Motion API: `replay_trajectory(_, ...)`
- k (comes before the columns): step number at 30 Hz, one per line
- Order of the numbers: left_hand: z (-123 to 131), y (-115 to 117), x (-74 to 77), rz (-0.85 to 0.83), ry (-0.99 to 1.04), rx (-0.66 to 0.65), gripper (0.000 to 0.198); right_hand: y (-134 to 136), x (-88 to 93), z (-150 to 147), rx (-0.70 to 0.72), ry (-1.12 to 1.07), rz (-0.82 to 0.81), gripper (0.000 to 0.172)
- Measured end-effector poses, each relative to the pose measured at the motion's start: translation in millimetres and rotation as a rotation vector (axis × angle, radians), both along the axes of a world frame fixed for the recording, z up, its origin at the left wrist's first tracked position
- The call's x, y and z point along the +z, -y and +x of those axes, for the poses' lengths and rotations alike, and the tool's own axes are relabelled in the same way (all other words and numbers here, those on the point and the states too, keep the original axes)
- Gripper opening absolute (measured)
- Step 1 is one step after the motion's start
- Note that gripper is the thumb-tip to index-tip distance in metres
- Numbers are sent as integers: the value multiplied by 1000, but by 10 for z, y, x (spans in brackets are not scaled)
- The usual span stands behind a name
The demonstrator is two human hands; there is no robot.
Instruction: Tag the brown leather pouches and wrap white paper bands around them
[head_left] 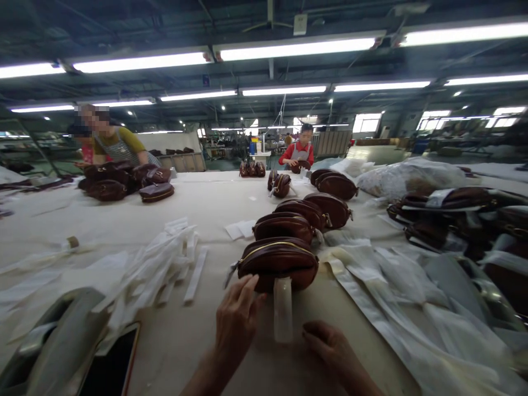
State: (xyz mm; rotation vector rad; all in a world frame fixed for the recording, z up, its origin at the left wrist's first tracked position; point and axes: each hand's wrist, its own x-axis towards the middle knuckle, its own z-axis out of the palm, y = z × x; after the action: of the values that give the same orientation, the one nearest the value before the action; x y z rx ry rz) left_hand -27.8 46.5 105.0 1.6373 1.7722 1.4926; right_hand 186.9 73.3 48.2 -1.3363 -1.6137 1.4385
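A dark brown leather pouch (280, 267) with a gold zipper along its top stands on the pale table in front of me. My left hand (238, 313) has its fingers stretched out at the pouch's lower left side, seeming to touch it. A translucent strip (282, 313) hangs from the front of the pouch and lies down onto the table between my hands. To the right of that strip, apart from the pouch, is my right hand (330, 346), its fingers loosely bent with nothing visible in them. Behind the nearest pouch, more brown pouches (284, 226) stand in a row.
White strips (165, 264) lie in a heap at left, near a phone (109, 360) and a grey curved object (68, 335). Sheets of wrapping (383, 286) and piled brown bags (449, 214) fill the right. Co-workers (119, 143) stand across the table beside other pouches (109, 181).
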Motion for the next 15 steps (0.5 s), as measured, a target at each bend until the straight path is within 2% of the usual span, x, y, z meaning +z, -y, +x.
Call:
replay_trajectory(2,13,-235,285,131,-456,-89,31,48,-74,52,-6,64,67,32)
replay_trajectory(3,52,-373,406,110,-625,-114,35,75,-112,60,-8,96,105,32)
replay_trajectory(5,162,-648,568,-38,-858,-173,39,132,-192,55,-36,138,183,31)
replay_trajectory(9,313,-1020,647,-200,-929,-221,15,220,-346,32,-113,130,359,35)
replay_trajectory(15,222,-1147,732,-263,-899,-194,16,264,-382,39,-96,74,448,33)
